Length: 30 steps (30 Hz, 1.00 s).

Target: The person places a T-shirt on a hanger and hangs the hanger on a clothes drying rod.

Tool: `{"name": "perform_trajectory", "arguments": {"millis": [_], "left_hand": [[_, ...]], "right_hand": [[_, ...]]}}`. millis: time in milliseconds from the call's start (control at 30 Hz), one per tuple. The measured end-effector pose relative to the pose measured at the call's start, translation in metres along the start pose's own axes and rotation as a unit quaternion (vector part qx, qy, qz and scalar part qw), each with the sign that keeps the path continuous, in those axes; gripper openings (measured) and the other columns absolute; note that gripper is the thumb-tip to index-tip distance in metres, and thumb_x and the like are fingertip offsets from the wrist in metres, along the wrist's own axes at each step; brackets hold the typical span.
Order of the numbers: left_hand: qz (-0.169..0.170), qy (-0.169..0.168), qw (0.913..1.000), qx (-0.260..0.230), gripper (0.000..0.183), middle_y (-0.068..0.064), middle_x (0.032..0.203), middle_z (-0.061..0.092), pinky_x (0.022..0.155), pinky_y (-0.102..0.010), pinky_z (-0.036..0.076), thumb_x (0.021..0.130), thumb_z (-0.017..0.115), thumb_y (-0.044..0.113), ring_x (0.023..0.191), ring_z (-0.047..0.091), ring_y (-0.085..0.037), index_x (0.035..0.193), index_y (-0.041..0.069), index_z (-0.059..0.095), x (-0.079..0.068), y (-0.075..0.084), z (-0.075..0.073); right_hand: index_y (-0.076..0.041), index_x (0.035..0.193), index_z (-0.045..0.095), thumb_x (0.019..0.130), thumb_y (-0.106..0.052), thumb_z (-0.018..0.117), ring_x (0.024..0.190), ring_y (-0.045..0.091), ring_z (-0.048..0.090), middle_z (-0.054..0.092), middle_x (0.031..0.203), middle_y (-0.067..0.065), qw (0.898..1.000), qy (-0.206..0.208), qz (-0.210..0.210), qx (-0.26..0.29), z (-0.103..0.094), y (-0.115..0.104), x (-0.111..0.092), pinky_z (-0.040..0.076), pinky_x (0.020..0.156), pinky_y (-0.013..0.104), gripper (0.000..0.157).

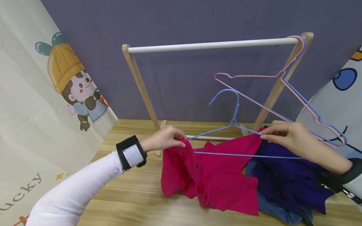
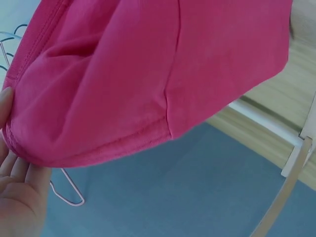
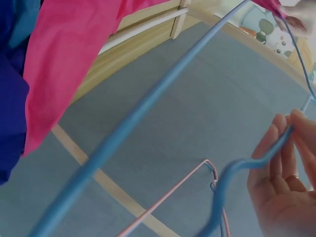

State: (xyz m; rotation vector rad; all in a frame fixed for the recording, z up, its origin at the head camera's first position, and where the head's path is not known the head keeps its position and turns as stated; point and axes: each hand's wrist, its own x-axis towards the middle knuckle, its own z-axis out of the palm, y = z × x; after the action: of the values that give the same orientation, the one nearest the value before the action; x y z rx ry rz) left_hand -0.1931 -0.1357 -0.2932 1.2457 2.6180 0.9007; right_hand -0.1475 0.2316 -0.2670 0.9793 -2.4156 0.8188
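Observation:
A bright pink shirt (image 1: 226, 185) lies partly on the wooden table, its left part lifted. My left hand (image 1: 165, 138) pinches its edge, which hangs over the left end of a blue hanger (image 1: 233, 122). In the left wrist view the fingers of my left hand (image 2: 19, 197) hold the cloth at a hemmed edge. My right hand (image 1: 285, 136) grips the hanger's right shoulder between thumb and fingers; the right wrist view shows the same right hand (image 3: 286, 168) pinching the blue wire. The hanger's hook points up and left.
Behind stands a wooden rack with a white rail (image 1: 209, 46). A pink hanger (image 1: 254, 76) and another blue hanger (image 1: 319, 117) hang at its right end. Dark purple clothing (image 1: 288, 175) and blue denim (image 1: 271, 207) are heaped on the table (image 1: 127, 188) at right.

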Motion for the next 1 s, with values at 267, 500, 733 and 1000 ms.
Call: {"name": "perform_trajectory", "arguments": {"millis": [267, 500, 733, 1000], "left_hand": [[-0.001, 0.029, 0.9986, -0.044, 0.018, -0.012, 0.085, 0.067, 0.070, -0.028, 0.051, 0.074, 0.068, 0.006, 0.076, 0.060, -0.010, 0.090, 0.000, 0.063, 0.000, 0.007, -0.002], [0.024, 0.050, 0.9978, -0.035, 0.018, -0.009, 0.083, 0.067, 0.068, -0.026, 0.051, 0.073, 0.069, 0.007, 0.074, 0.059, -0.006, 0.090, 0.003, 0.064, 0.006, 0.013, -0.005], [0.028, 0.047, 0.9975, -0.044, 0.017, -0.007, 0.083, 0.067, 0.067, -0.025, 0.051, 0.073, 0.069, 0.009, 0.072, 0.059, -0.005, 0.090, 0.004, 0.064, 0.013, 0.023, -0.004], [0.017, 0.071, 0.9970, -0.029, 0.015, -0.004, 0.080, 0.067, 0.063, -0.024, 0.049, 0.074, 0.069, 0.011, 0.069, 0.057, -0.002, 0.088, 0.007, 0.066, 0.021, 0.031, -0.003]], "right_hand": [[-0.017, 0.083, 0.065, 0.065, 0.009, 0.068, 0.054, 0.004, 0.047, 0.053, 0.069, -0.011, 0.999, -0.032, -0.006, -0.004, -0.001, -0.004, 0.001, 0.037, 0.042, 0.018, 0.031], [-0.019, 0.082, 0.066, 0.064, 0.004, 0.070, 0.054, 0.002, 0.045, 0.055, 0.070, -0.012, 0.999, -0.028, -0.012, -0.016, 0.009, -0.011, 0.004, 0.036, 0.043, 0.018, 0.029], [-0.017, 0.082, 0.066, 0.067, 0.000, 0.069, 0.056, 0.000, 0.041, 0.054, 0.070, -0.014, 0.998, -0.051, -0.024, -0.029, 0.023, -0.024, 0.014, 0.039, 0.044, 0.021, 0.022], [-0.014, 0.081, 0.066, 0.072, -0.005, 0.068, 0.054, 0.001, 0.043, 0.055, 0.070, -0.009, 0.996, -0.091, 0.014, -0.003, 0.041, -0.037, 0.025, 0.046, 0.049, 0.027, 0.013]]}}
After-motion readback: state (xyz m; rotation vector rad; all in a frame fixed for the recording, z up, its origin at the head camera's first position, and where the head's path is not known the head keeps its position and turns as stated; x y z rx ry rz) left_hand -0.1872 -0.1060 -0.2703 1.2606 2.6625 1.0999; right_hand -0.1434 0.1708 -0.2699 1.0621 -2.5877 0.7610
